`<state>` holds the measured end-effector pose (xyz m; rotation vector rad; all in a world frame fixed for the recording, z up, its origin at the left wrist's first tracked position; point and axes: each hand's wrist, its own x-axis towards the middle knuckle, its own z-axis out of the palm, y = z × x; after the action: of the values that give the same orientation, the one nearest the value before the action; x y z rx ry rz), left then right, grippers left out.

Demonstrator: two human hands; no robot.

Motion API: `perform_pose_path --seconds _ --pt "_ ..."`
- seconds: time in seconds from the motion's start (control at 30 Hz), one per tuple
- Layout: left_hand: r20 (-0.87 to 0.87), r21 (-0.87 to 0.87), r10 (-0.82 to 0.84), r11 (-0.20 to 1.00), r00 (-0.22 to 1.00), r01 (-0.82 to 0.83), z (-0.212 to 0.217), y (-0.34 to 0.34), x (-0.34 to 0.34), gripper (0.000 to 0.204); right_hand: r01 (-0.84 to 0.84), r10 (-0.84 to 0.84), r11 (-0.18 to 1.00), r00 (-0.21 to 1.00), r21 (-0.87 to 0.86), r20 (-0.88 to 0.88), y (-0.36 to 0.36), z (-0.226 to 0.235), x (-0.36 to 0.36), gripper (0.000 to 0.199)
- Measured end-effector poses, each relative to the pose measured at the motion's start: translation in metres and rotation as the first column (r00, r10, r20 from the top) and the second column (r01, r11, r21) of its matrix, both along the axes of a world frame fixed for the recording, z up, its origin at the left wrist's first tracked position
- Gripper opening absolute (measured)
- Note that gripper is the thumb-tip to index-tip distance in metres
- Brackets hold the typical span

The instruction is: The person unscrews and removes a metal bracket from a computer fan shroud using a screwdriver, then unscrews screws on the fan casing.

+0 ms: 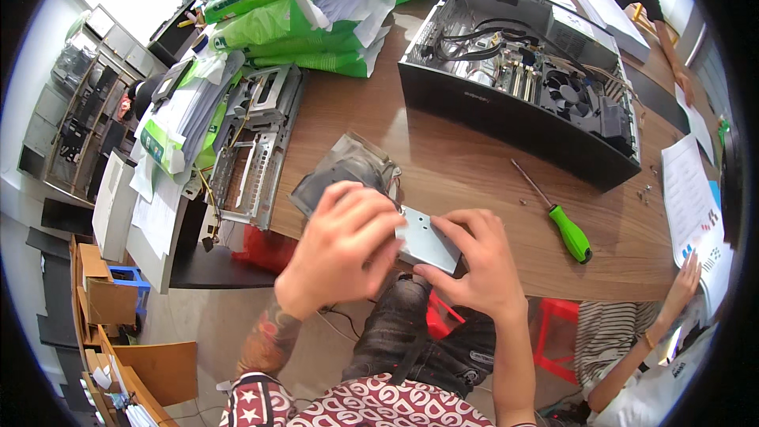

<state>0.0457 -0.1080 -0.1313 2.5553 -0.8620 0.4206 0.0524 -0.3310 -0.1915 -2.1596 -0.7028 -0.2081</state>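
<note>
Near the table's front edge, my right hand (478, 265) grips a flat silver metal bracket (431, 243) with small holes, thumb and fingers along its right side. At the bracket's left end is my left hand (340, 249), its fingers curled in a pinch; whatever lies between them is hidden. Just beyond that hand lies a dusty grey box-shaped computer part (348, 162), partly covered by my fingers. A screwdriver (561, 225) with a green handle rests on the wood to the right of my hands.
An open black computer case (506, 126) with a fan and cables stands at the back right. Metal frames (257, 150) and green paper packs (277, 32) line the left. Loose screws (644, 192) lie at right. One person's hand (684, 281) touches a booklet (692, 198); another person sits behind.
</note>
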Motion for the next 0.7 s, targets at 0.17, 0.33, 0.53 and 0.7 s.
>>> perform_pose_path --seconds 0.17,0.33,0.53,0.7 --pt "-0.105 0.346 -0.026 0.936 0.994 0.061 0.015 -0.005 0.033 0.012 -0.034 0.035 0.999 0.998 -0.026 0.057 0.002 -0.001 -0.003 0.046" --pt "-0.145 0.555 -0.076 0.819 0.987 0.144 0.02 -0.012 0.047 0.01 -0.059 0.067 0.997 0.987 -0.055 0.146 0.002 -0.004 -0.005 0.035" --pt "-0.172 0.613 -0.129 0.762 0.977 0.208 0.019 -0.02 0.052 0.01 -0.077 0.085 0.996 0.983 -0.053 0.163 0.0 -0.004 -0.006 0.033" --pt "-0.167 0.633 -0.134 0.745 0.977 0.211 0.02 -0.022 0.054 0.01 -0.127 0.139 0.989 0.97 -0.074 0.199 0.002 -0.011 -0.005 0.035"
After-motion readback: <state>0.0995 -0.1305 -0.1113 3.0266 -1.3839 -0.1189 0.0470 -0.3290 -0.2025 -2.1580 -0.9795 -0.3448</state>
